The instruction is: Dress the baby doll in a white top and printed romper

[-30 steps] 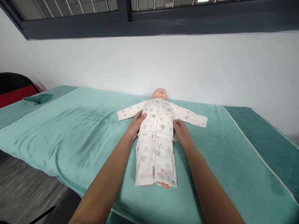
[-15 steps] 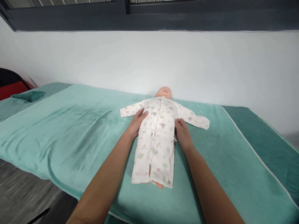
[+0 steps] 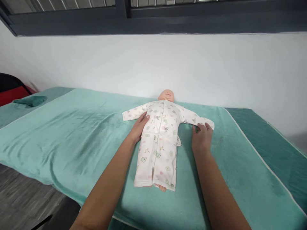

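A baby doll lies face up, dressed in a white printed shirt and matching trousers. Its arms, covered by the sleeves, spread sideways, and toes show below one trouser leg. My left hand is closed on the shirt at the doll's left-hand side in view, thumb on top of the cloth; its other fingers are partly hidden. Near the cuff of the right-hand sleeve, my right hand pinches the lower edge between thumb and fingers. A corner of the shirt hem sticks out beside the waist.
A light green plush cover is spread over a bed against a white wall. Darker green cloth shows at the right. A dark window frame runs above. A red and black object stands far left.
My right hand has left the doll's waist side and moved right and slightly up to the sleeve near its cuff. My left hand stays at the side of the shirt.
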`<state>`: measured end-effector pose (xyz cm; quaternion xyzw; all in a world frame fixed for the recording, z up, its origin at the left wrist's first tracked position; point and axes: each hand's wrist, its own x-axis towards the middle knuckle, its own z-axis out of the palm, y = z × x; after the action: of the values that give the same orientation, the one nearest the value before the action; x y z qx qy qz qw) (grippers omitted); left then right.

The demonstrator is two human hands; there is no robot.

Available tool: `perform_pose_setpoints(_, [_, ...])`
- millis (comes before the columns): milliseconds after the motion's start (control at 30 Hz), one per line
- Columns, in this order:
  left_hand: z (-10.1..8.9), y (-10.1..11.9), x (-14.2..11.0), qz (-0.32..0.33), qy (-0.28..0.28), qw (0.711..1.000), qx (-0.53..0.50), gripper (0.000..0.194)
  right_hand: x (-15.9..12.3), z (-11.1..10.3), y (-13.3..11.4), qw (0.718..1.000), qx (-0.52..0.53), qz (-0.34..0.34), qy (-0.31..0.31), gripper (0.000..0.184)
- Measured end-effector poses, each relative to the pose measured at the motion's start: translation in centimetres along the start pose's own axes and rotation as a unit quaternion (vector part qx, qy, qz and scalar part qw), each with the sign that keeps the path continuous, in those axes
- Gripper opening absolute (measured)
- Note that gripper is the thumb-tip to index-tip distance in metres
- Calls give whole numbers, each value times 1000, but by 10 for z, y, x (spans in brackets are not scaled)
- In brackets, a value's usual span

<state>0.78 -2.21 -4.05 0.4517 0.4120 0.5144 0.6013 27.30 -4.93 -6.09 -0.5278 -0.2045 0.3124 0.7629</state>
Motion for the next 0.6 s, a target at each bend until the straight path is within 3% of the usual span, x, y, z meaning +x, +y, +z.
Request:
perform_pose_setpoints(167, [-7, 0, -14, -42, -94, 995, -12, 78, 6, -3, -7, 998, 46, 3, 43, 62])
perform_pose_setpoints(300, [-9, -1, -20, -76, -101, 992, 6, 88, 4, -3, -11, 998, 14, -31, 50, 63])
perform_pose_setpoints(500, [-7, -2, -18, -55, -113, 992, 26, 91, -4, 0, -8, 997, -34, -37, 59, 68])
perform_pose_setpoints(600, [-6, -3, -17, -52, -97, 994, 17, 87, -15, 2, -11, 993, -61, -72, 67, 69])
